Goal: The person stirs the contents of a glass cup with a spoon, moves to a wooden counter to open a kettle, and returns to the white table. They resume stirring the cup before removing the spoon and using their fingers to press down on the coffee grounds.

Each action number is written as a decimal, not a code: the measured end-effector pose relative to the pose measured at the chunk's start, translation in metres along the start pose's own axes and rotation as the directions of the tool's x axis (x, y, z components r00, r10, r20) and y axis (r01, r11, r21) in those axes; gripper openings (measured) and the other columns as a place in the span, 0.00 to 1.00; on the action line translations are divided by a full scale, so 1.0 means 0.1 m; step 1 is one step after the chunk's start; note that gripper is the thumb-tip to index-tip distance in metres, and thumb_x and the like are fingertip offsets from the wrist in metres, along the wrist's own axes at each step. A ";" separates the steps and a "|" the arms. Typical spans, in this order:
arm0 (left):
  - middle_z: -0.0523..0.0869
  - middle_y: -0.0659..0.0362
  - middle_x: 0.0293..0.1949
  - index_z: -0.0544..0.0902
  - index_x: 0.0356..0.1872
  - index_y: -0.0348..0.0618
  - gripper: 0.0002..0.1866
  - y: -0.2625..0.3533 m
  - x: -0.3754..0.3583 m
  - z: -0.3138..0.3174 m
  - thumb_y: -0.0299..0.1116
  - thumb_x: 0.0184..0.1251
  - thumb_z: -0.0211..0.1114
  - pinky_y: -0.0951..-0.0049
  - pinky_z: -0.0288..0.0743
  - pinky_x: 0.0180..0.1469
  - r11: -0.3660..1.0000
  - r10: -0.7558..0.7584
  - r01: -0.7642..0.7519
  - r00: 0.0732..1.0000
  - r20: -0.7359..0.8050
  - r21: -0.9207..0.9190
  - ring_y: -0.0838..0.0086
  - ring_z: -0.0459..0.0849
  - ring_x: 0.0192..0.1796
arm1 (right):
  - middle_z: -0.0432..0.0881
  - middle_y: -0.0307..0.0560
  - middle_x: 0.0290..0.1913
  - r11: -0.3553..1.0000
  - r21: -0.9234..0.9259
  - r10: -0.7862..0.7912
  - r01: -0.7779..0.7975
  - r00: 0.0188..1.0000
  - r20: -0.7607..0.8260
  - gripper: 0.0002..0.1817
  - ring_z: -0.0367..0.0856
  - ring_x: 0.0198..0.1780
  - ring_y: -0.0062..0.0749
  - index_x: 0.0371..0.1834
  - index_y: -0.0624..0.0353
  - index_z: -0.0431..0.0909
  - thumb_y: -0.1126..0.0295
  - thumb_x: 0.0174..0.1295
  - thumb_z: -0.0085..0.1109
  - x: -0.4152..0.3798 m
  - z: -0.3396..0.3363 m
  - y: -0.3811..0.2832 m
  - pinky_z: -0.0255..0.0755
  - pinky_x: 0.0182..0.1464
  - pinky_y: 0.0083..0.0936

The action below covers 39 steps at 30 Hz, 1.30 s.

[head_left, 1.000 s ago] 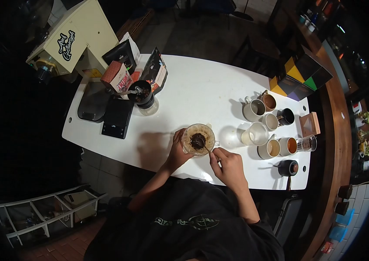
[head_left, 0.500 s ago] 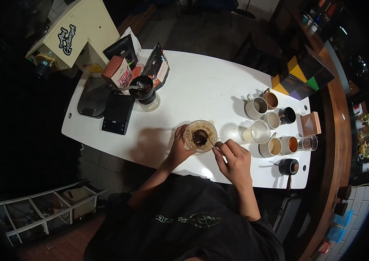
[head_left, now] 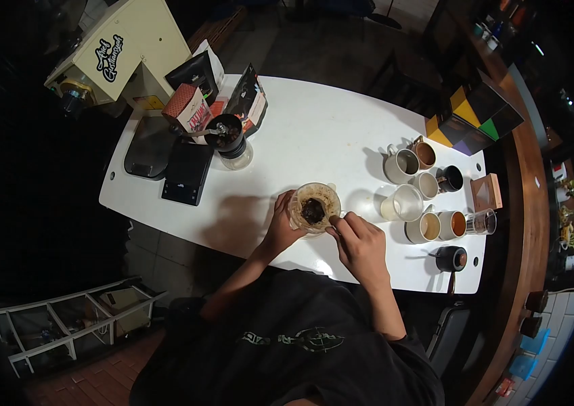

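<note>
A clear coffee dripper (head_left: 295, 215) stands at the table's near edge, lined with a stained paper filter (head_left: 328, 194). Dark, wet-looking coffee grounds (head_left: 313, 211) lie at its bottom. My left hand (head_left: 281, 227) is wrapped round the dripper's left side. On the other side, my right hand (head_left: 360, 245) pinches a thin spoon (head_left: 332, 222) at the filter's right rim; its bowl is hard to make out now. What the dripper rests on is mostly hidden beneath it.
Several cups (head_left: 423, 228) and a clear glass vessel (head_left: 402, 203) stand to the right, near a small black long-handled pot (head_left: 451, 258). A hand grinder (head_left: 233, 143), a black scale (head_left: 185, 173) and coffee bags (head_left: 247, 100) are at the left of the white table (head_left: 321, 115).
My right hand has shifted slightly left. The spoon's bowl, visible in the grounds before, is now barely discernible near the right rim. The whole view has shifted a little.
</note>
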<state>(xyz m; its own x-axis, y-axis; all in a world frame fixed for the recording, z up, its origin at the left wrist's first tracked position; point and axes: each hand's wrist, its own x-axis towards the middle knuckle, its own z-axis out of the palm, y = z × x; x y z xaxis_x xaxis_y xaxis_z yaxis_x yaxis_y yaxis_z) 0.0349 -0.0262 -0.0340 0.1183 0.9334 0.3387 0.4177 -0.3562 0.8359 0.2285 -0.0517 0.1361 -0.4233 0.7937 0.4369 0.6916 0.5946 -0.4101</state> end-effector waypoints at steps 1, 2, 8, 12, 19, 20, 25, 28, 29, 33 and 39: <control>0.71 0.46 0.65 0.68 0.67 0.36 0.45 0.00 0.00 0.00 0.28 0.43 0.80 0.55 0.62 0.73 1.000 -0.009 0.009 1.000 -0.002 -0.015 0.50 0.66 0.70 | 0.78 0.44 0.30 1.000 -0.028 0.003 -0.003 1.000 0.009 0.07 0.80 0.27 0.41 0.36 0.60 0.79 0.72 0.60 0.67 0.01 0.02 0.01 0.73 0.28 0.34; 0.71 0.46 0.65 0.68 0.67 0.36 0.45 0.00 0.00 -0.01 0.28 0.43 0.80 0.55 0.62 0.73 1.000 -0.007 0.007 1.000 -0.003 -0.013 0.50 0.66 0.70 | 0.78 0.44 0.30 1.000 -0.027 0.002 -0.001 1.000 0.007 0.07 0.80 0.27 0.41 0.36 0.60 0.79 0.72 0.60 0.67 -0.01 0.06 0.01 0.73 0.28 0.34; 0.70 0.45 0.66 0.66 0.69 0.36 0.47 -0.09 -0.02 0.03 0.27 0.42 0.79 0.56 0.62 0.73 0.999 0.025 -0.026 1.000 0.016 0.039 0.50 0.65 0.71 | 0.78 0.45 0.30 0.998 0.063 0.005 -0.004 1.000 -0.010 0.07 0.80 0.27 0.41 0.36 0.60 0.79 0.72 0.60 0.67 0.00 0.01 -0.06 0.72 0.28 0.35; 0.71 0.45 0.64 0.66 0.68 0.36 0.46 -0.03 -0.02 0.00 0.26 0.42 0.79 0.56 0.62 0.73 1.000 -0.011 0.011 1.000 0.018 -0.005 0.50 0.66 0.70 | 0.77 0.45 0.29 0.999 0.009 0.039 -0.038 0.998 -0.044 0.06 0.80 0.27 0.42 0.37 0.59 0.79 0.72 0.60 0.67 0.01 0.04 -0.03 0.72 0.28 0.35; 0.74 0.47 0.60 0.72 0.62 0.36 0.41 0.12 0.03 -0.01 0.28 0.42 0.79 0.55 0.65 0.69 0.999 0.023 -0.022 1.000 -0.019 0.045 0.50 0.68 0.67 | 0.75 0.44 0.28 0.991 0.049 0.125 -0.123 0.991 -0.040 0.06 0.79 0.26 0.40 0.36 0.59 0.80 0.72 0.61 0.66 -0.07 0.02 -0.16 0.71 0.28 0.35; 0.74 0.47 0.60 0.72 0.62 0.36 0.41 0.15 0.04 -0.02 0.28 0.42 0.79 0.55 0.65 0.69 0.999 0.029 -0.029 1.000 -0.008 0.039 0.50 0.68 0.67 | 0.75 0.44 0.28 0.990 0.042 0.135 -0.133 0.990 -0.046 0.06 0.79 0.26 0.40 0.36 0.59 0.80 0.72 0.61 0.66 -0.07 0.02 -0.16 0.71 0.28 0.35; 0.74 0.47 0.58 0.73 0.60 0.35 0.40 0.23 0.07 -0.07 0.32 0.41 0.81 0.53 0.66 0.67 0.984 0.104 -0.104 0.995 0.003 0.146 0.50 0.70 0.64 | 0.75 0.45 0.29 0.979 -0.080 0.176 -0.188 0.975 -0.139 0.05 0.78 0.25 0.41 0.34 0.60 0.77 0.74 0.61 0.65 -0.10 0.16 -0.17 0.71 0.28 0.35; 0.74 0.45 0.58 0.73 0.60 0.34 0.40 0.18 0.09 -0.09 0.36 0.43 0.81 0.51 0.66 0.67 0.950 0.174 -0.184 0.983 0.061 0.252 0.48 0.70 0.64 | 0.75 0.46 0.30 0.972 -0.010 0.232 -0.235 0.965 -0.124 0.05 0.79 0.26 0.43 0.36 0.60 0.76 0.74 0.62 0.63 -0.15 0.30 -0.26 0.71 0.28 0.36; 0.74 0.45 0.58 0.73 0.60 0.34 0.40 0.16 0.10 -0.09 0.36 0.43 0.81 0.51 0.66 0.67 0.952 0.176 -0.187 0.982 0.069 0.244 0.48 0.70 0.64 | 0.75 0.46 0.30 0.970 -0.015 0.241 -0.244 0.962 -0.126 0.05 0.79 0.26 0.43 0.36 0.60 0.76 0.74 0.62 0.63 -0.15 0.33 -0.29 0.71 0.28 0.36; 0.73 0.42 0.59 0.72 0.60 0.33 0.40 0.03 0.09 -0.08 0.42 0.47 0.79 0.49 0.65 0.67 0.913 0.241 -0.267 0.963 0.121 0.308 0.46 0.70 0.64 | 0.76 0.48 0.32 0.959 -0.021 0.278 -0.282 0.954 -0.112 0.06 0.79 0.26 0.45 0.37 0.61 0.73 0.75 0.63 0.61 -0.14 0.38 -0.44 0.71 0.28 0.37; 0.72 0.42 0.60 0.69 0.63 0.33 0.44 0.04 0.08 -0.07 0.39 0.44 0.81 0.50 0.65 0.68 0.949 0.205 -0.220 0.975 0.088 0.224 0.46 0.69 0.65 | 0.78 0.50 0.32 0.929 0.009 0.369 -0.370 0.924 -0.097 0.04 0.80 0.27 0.47 0.38 0.62 0.74 0.75 0.66 0.58 -0.12 0.41 -0.42 0.72 0.29 0.37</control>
<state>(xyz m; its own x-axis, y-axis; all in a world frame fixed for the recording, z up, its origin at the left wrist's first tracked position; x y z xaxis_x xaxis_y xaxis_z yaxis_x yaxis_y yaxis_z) 0.0315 -0.0207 -0.0248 0.2806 0.8405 0.4634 0.5721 -0.5341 0.6224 0.1802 -0.0814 0.1151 -0.0789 0.9406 0.3303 0.7939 0.2597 -0.5499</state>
